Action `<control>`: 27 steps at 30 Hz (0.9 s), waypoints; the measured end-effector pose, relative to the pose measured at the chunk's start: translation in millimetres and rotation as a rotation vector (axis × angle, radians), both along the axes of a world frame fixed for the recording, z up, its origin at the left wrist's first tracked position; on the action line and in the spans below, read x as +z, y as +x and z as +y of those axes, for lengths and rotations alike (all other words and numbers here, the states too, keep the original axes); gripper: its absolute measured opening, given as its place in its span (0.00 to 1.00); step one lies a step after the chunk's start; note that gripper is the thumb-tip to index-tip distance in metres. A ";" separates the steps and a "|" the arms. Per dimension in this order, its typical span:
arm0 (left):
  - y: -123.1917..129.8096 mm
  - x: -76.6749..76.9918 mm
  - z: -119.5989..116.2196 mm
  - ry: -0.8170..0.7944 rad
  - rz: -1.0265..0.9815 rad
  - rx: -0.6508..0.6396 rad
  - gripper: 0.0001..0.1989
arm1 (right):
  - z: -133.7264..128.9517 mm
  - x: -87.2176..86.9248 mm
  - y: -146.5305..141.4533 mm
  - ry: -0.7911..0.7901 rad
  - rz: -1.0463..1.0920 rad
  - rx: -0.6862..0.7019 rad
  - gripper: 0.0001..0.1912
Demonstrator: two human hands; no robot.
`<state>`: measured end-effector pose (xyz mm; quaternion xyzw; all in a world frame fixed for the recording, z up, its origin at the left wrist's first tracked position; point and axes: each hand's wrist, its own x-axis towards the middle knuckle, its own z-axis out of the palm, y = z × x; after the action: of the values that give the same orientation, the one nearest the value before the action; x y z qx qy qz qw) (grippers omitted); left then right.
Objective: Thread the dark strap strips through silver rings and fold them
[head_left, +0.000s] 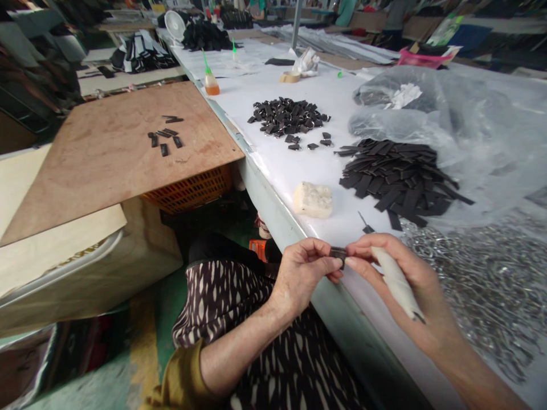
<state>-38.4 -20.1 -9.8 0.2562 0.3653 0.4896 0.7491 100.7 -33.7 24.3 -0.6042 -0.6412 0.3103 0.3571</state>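
My left hand (301,273) pinches a small dark strip piece (338,254) between thumb and fingers, over the table's front edge. The fingertips of my right hand (410,279) close on the other end of the same piece. A pale, wrapped-looking stick (397,282) lies across my right hand, by the base of the thumb; its kind is unclear. Beyond my hands sits a whitish block (313,199), with a thin dark pointed tool (366,223) to its right. A heap of black strips (397,176) lies farther back, and shiny metal rings (482,279) spread on the right.
A pile of black tabs with rings (288,117) lies mid-table, below a tape roll (289,77). Clear plastic bags (470,119) cover the right side. A glue bottle (211,84) stands near the left edge. Several black pieces rest on a brown board (123,136).
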 end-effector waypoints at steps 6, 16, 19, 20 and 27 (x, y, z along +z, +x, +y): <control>0.7 -1.5 -0.4 -0.012 0.026 -0.027 0.08 | -1.2 -2.8 2.8 -0.020 0.033 -0.021 0.09; 1.7 7.1 -6.6 0.053 0.235 0.022 0.04 | -0.3 -0.9 3.2 -0.003 0.006 -0.016 0.08; 1.3 7.1 -7.5 0.061 0.258 0.019 0.05 | 1.2 0.6 3.1 -0.008 0.013 -0.020 0.08; 1.1 7.2 -7.4 0.055 0.257 0.018 0.04 | 1.8 0.9 3.1 -0.017 0.016 -0.021 0.09; 0.2 9.3 -6.0 0.031 0.233 0.021 0.04 | 3.2 1.8 3.3 -0.067 0.025 -0.024 0.09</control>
<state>-38.2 -26.1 -0.5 0.3188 0.4449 0.4700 0.6925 104.0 -30.5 26.1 -0.6197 -0.6186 0.3347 0.3482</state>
